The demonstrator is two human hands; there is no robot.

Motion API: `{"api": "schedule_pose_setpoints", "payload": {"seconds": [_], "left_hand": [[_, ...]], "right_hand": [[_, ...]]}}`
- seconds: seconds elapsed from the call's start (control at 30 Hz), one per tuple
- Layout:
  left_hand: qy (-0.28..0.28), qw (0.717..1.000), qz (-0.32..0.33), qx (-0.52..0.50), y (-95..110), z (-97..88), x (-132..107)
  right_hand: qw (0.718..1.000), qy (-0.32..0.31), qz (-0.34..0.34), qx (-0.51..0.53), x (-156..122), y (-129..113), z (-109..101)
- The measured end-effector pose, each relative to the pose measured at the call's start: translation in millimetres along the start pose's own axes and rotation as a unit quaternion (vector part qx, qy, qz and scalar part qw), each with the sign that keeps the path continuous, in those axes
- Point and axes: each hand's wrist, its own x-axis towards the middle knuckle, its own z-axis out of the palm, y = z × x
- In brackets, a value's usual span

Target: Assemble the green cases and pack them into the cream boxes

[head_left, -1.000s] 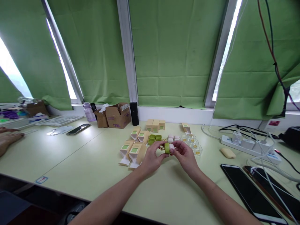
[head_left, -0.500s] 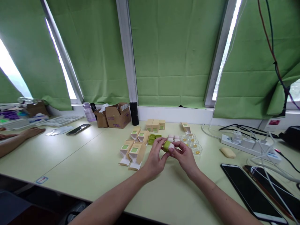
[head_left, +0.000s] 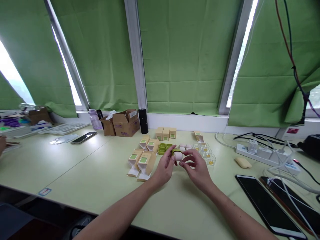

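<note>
Turned since earlier, our case shows white. Our left hand pinches it, likely for steadiness; our right hand, fingers parted, sits alongside.

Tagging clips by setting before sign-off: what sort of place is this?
Probably a workroom or office used for light packing or assembly. A long table carries groups of small cartons, a power strip has chargers and cables in it, and green blinds cover the windows behind.
</note>
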Motion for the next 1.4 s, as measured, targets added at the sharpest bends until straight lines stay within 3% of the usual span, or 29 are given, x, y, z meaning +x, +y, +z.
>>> {"api": "schedule_pose_setpoints", "payload": {"seconds": [0.13,0.33,0.77,1.4], "left_hand": [[-0.018,0.997,-0.028,-0.072,2.7,2.4,3.0],[-0.028,0.995,-0.045,-0.082,-1.3,7.0,3.4],[-0.056,0.976,-0.116,-0.174,4.4,7.6,3.8],[-0.024,0.985,-0.063,-0.160,0.4,14.9,2.5]], "right_hand": [[0.975,-0.016,-0.138,-0.174,-3.4,0.3,-3.3],[0.943,-0.012,-0.205,-0.264,-2.0,4.4,-4.7],[0.907,-0.014,-0.255,-0.335,-2.9,5.1,-2.0],[0.866,-0.019,-0.314,-0.389,-0.8,-0.1,-3.3]]}}
